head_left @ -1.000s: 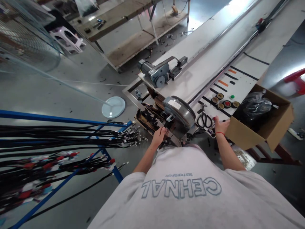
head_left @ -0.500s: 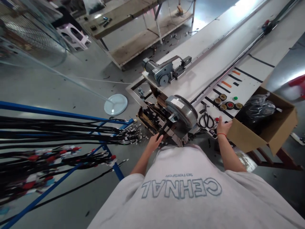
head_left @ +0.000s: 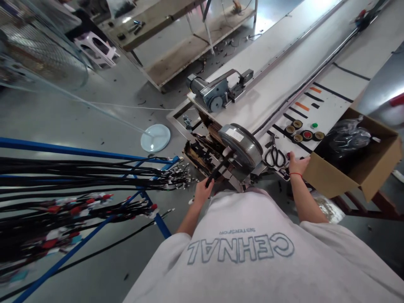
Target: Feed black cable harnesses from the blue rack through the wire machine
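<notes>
The left hand (head_left: 203, 192) is closed around the lower end of a black strip (head_left: 217, 170), which slopes up from it to a grey wheel (head_left: 249, 147) at the bench's near end. The right hand (head_left: 299, 165), thumb and fingers apart, is at the edge of the bench (head_left: 274, 90), between a red button (head_left: 288, 155) and a cardboard box (head_left: 330, 179); whether it touches either cannot be told. Black-handled scissors (head_left: 274, 147) lie between wheel and button. Farther along are 5 tape rolls (head_left: 298, 138), 1 with a red centre, and 1 green button (head_left: 314, 125). Beyond the wheel stands a grey motor (head_left: 211, 93).
</notes>
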### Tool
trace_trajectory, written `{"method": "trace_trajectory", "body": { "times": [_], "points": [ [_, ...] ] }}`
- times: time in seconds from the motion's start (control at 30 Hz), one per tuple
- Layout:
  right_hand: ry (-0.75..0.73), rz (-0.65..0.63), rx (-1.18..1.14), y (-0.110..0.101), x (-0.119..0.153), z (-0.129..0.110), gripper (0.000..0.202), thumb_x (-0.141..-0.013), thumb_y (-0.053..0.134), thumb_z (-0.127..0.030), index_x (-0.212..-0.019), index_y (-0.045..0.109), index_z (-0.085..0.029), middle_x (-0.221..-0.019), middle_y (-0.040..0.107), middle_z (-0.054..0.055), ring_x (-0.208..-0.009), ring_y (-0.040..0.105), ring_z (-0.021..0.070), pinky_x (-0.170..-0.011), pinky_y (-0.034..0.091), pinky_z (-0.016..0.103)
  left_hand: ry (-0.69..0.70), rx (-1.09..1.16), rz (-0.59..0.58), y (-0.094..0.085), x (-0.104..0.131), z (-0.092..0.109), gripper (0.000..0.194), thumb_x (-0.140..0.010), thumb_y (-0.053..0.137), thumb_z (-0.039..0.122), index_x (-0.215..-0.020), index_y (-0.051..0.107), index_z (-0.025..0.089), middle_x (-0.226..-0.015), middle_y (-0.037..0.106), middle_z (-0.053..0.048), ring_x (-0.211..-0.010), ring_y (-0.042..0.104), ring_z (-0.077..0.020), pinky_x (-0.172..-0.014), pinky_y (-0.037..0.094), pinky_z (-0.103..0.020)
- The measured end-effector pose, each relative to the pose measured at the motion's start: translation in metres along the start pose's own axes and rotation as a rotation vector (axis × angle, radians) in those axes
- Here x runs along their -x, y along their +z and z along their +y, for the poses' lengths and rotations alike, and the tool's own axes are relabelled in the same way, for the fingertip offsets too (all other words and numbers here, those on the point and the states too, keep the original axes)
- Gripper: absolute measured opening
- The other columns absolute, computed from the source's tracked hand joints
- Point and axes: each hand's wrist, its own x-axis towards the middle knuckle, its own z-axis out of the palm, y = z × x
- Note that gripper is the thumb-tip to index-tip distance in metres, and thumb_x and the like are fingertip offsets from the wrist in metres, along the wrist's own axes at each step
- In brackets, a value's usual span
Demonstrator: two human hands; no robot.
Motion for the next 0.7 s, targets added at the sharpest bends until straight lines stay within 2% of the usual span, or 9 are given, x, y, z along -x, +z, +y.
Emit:
{"method": "trace_trajectory", "body": {
  "times": [0.2, 0.43, 0.6, 0.7],
  "points": [
    [-0.034, 0.017, -0.002, 0.003, -0.002, 0.006, 0.094, -0.076, 0.059, -0.061, -0.139, 0.029, 0.001, -0.141, 0.036, 0.031, -0.134, 0.033, 0.0397, -0.111, 0.024, 0.053, 0.015, -0.012, 0.043, 0.006, -0.018, 0.019, 0.039, -0.084, 0.042, 0.052, -0.061, 0.045, 0.02, -0.052, 0.041, 0.004, -0.052, 0.038, -0.011, -0.053, 0.031, -0.023],
    [0.002, 0.0, 0.029, 0.002, 0.002, 0.006, 0.1, -0.076, 0.058, -0.064, -0.142, 0.025, 0.004, -0.143, 0.034, 0.033, -0.134, 0.034, 0.0395, -0.111, 0.027, 0.051, 0.113, -0.04, -0.007, 0.015, -0.039, 0.029, 0.037, -0.085, 0.045, 0.049, -0.064, 0.051, 0.019, -0.054, 0.046, 0.003, -0.054, 0.043, -0.0115, -0.055, 0.033, -0.023],
    [0.029, 0.011, 0.049, 0.002, 0.004, 0.004, 0.1, -0.076, 0.056, -0.064, -0.142, 0.026, 0.004, -0.143, 0.035, 0.034, -0.133, 0.036, 0.0398, -0.11, 0.027, 0.051, 0.066, 0.011, 0.01, 0.023, -0.043, 0.032, 0.037, -0.086, 0.044, 0.048, -0.068, 0.056, 0.018, -0.057, 0.052, 0.001, -0.056, 0.048, -0.0127, -0.057, 0.038, -0.023],
    [0.043, 0.009, 0.039, 0.001, 0.005, 0.001, 0.098, -0.075, 0.057, -0.064, -0.141, 0.028, 0.003, -0.142, 0.036, 0.034, -0.132, 0.038, 0.0401, -0.11, 0.028, 0.051, 0.085, 0.055, -0.031, 0.027, -0.041, 0.034, 0.04, -0.086, 0.043, 0.05, -0.071, 0.061, 0.017, -0.059, 0.057, -0.001, -0.058, 0.053, -0.0141, -0.06, 0.042, -0.024]
  ]
}}
